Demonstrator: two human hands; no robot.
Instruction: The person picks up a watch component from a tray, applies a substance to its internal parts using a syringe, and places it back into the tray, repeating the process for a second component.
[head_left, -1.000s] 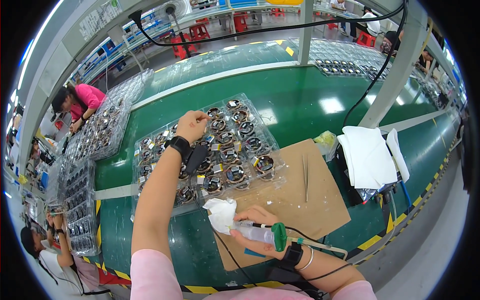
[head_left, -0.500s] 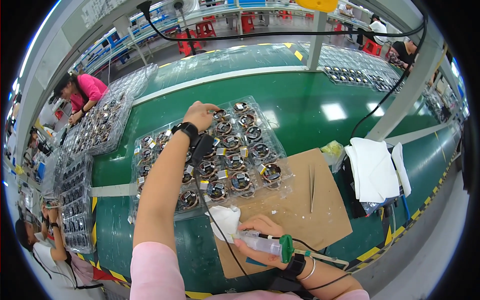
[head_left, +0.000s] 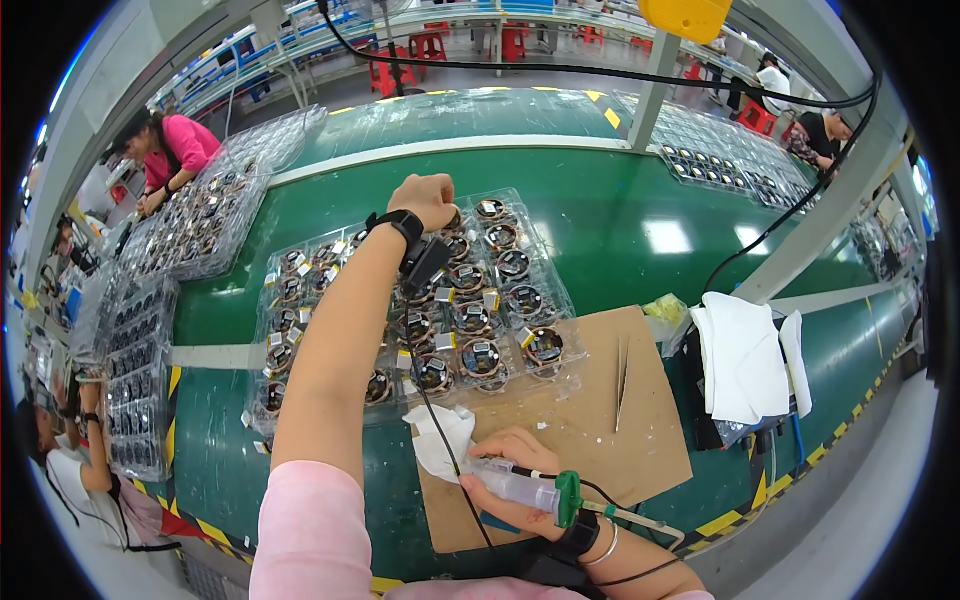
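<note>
**Reaching over the tray, syringe gripped below**

Reaching with left hand (head_left: pixel 428 200) clenched at far edge of clear plastic tray (head_left: pixel 300 300), fingers hidden, grasp impossible to tell. Grasping clear syringe (head_left: pixel 520 488) with green collar in right hand (head_left: pixel 510 475), beside crumpled white cloth (head_left: pixel 438 440) on brown cardboard sheet (head_left: pixel 600 430). Holding round metal parts with small yellow and white tags, tray on glossy green desk (head_left: pixel 620 230). Lying farther right: thin tweezers (head_left: pixel 622 365), folded white cloths (head_left: pixel 745 355).
</note>
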